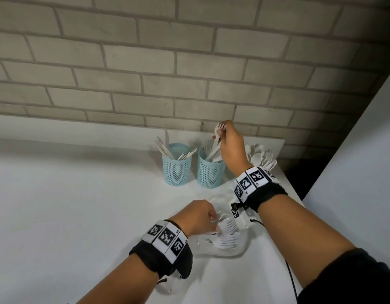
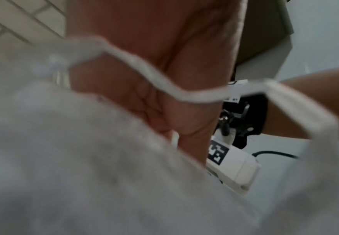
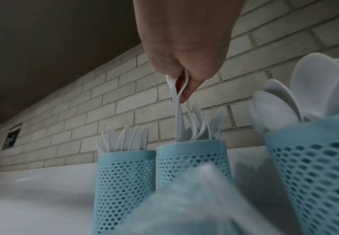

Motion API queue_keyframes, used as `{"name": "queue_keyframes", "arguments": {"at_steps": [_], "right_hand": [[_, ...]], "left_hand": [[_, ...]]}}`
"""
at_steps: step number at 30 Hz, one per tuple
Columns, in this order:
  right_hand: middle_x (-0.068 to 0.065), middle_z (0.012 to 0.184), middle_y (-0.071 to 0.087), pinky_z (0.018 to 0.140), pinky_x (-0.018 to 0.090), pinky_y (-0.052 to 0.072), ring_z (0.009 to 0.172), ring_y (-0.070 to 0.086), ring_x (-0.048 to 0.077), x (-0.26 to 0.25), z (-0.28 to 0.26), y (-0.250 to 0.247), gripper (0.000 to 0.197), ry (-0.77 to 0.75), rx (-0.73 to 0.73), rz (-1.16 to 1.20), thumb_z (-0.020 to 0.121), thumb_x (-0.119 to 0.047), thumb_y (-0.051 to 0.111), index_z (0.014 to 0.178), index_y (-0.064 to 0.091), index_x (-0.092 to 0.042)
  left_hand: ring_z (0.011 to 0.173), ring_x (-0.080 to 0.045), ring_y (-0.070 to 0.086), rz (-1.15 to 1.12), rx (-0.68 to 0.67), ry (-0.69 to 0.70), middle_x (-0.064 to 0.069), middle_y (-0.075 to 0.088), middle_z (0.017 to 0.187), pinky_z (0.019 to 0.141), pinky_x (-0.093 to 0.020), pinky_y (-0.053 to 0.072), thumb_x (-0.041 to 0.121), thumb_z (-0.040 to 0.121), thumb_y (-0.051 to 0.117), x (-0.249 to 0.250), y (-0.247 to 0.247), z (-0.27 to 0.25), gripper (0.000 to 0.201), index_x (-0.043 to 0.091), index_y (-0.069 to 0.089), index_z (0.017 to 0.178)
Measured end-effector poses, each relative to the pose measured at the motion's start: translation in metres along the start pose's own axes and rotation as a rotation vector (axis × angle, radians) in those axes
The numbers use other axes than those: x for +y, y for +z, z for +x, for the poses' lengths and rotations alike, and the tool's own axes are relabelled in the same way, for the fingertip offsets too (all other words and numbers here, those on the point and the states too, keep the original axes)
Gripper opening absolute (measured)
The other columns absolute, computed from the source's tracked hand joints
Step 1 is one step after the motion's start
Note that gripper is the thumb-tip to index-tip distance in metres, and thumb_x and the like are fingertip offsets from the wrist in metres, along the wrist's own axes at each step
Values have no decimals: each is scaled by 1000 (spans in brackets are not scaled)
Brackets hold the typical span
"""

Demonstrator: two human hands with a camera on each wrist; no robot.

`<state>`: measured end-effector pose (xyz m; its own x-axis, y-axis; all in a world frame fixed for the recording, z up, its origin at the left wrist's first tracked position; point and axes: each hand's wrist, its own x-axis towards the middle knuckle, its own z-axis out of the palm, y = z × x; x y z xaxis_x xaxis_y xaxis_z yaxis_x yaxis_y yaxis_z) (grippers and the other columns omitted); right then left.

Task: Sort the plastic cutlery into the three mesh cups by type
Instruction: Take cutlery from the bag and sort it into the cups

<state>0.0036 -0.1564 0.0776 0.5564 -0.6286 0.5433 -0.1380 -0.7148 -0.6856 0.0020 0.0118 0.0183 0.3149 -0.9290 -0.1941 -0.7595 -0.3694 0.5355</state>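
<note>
Right wrist view: two white forks point(image 3: 178, 101) are being pinched by the right hand point(image 3: 184, 52), handles lowered into the middle mesh cup point(image 3: 192, 160). Cutlery in a clear bag point(image 1: 222, 249) is apparently being gripped by the left hand point(image 1: 197, 217), though blurred.
</note>
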Motion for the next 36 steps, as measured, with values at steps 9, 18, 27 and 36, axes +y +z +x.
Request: {"name": "queue_keyframes", "arguments": {"at_steps": [9,18,27,36], "right_hand": [[22,112,62,99,35,36,123,47,35,18,0,2,25,-90,-88,-424,97,-9,40,105,59,5],[13,152,29,115,42,17,143,17,29,33,-11,5,37,-8,-212,-655,96,-19,41,130,50,-9],[8,159,3,116,51,14,146,9,24,29,-16,12,45,-151,-478,-782,99,-28,34,141,33,-12],[10,146,41,113,41,26,138,32,28,-11,-49,-13,36,-39,-208,-323,94,-11,45,130,50,-11]], "left_hand": [[116,-22,53,109,-102,-41,-5,58,127,97,-31,43,35,79,72,-3,7,-1,57,11,54,126],[113,-21,55,119,-158,-9,-3,59,123,91,-28,43,41,80,69,-5,6,-5,56,13,55,127],[121,-22,50,154,-122,4,-4,54,132,98,-28,40,31,81,71,-8,10,-2,60,15,49,135],[108,-26,57,178,-118,-9,-10,61,119,92,-31,45,31,80,72,-5,11,-1,49,5,59,119]]}}
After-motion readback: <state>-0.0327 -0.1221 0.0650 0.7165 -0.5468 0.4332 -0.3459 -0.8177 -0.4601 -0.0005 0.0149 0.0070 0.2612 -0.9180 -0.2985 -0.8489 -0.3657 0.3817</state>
